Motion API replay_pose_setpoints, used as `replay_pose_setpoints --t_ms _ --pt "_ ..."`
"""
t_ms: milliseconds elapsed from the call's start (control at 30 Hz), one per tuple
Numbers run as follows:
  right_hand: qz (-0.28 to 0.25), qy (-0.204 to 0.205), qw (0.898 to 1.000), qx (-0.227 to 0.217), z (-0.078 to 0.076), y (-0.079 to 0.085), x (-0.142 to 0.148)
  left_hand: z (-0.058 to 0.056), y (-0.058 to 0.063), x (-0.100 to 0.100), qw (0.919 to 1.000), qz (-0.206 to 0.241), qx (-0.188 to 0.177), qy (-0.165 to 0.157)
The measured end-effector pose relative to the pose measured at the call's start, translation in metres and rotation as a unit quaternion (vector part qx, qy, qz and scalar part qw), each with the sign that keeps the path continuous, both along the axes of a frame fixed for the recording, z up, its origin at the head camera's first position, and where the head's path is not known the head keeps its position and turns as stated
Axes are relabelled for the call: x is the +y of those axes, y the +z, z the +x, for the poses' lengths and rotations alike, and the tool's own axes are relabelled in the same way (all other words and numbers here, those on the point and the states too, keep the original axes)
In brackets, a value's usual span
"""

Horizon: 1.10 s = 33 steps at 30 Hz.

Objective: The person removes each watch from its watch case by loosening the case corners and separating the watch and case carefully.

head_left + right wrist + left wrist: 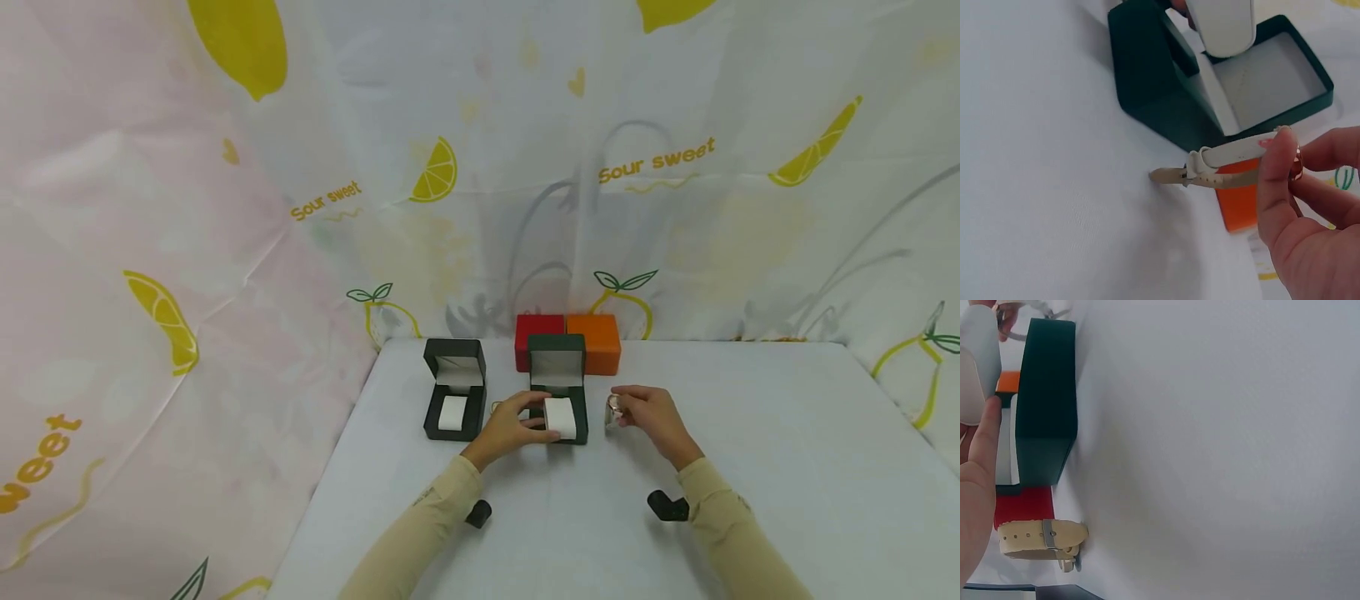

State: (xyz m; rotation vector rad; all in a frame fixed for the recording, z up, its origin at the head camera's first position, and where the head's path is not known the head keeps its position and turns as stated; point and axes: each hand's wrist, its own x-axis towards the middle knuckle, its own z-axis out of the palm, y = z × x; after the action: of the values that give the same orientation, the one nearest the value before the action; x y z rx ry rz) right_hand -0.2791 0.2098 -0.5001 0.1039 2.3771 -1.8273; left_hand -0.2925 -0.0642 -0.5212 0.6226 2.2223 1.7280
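Pinching watch (1235, 150): right grip (655, 418) | strap tip (1163, 175) leftward in right-wrist view, long axis sloped | left grip (510, 429): grasping white cushion (561, 418)

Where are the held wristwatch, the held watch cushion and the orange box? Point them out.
Wristwatch (1238, 149), right wrist view: white strap.
Watch cushion (561, 418), head view: white face.
Orange box (602, 344), head view: camera-facing side.

Forward-down head view, close wrist views, shared green box (1047, 394)

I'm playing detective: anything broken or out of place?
Just the white cushion: the left hand holds it above the green box, while the black box has its own cushion inside. Nothing looks broken.
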Motion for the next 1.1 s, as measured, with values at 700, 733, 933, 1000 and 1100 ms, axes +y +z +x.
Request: replay_pose_setpoints --t_ms 700,733,933,1000,1100 --pt "-0.040 -0.001 0.999 -0.030 -0.031 -0.040 0.006 -0.003 -0.009 -0.002 0.9999 -0.005 -0.013 -0.003" --pt "-0.038 -0.004 0.999 -0.029 -0.032 -0.041 0.007 -0.002 -0.010 -0.002 0.9999 -0.006 -0.014 -0.003" --pt "0.004 -0.019 1.000 -0.016 -0.036 -0.049 0.008 -0.002 -0.010 -0.003 0.9999 -0.009 -0.014 -0.001" --pt "0.048 -0.018 0.999 -0.002 -0.037 -0.049 0.007 -0.003 -0.010 -0.003 0.9999 -0.011 -0.012 0.002" --pt "0.114 -0.018 0.993 0.013 -0.040 -0.048 0.007 -0.005 -0.011 -0.003 0.9999 -0.007 -0.008 0.003"
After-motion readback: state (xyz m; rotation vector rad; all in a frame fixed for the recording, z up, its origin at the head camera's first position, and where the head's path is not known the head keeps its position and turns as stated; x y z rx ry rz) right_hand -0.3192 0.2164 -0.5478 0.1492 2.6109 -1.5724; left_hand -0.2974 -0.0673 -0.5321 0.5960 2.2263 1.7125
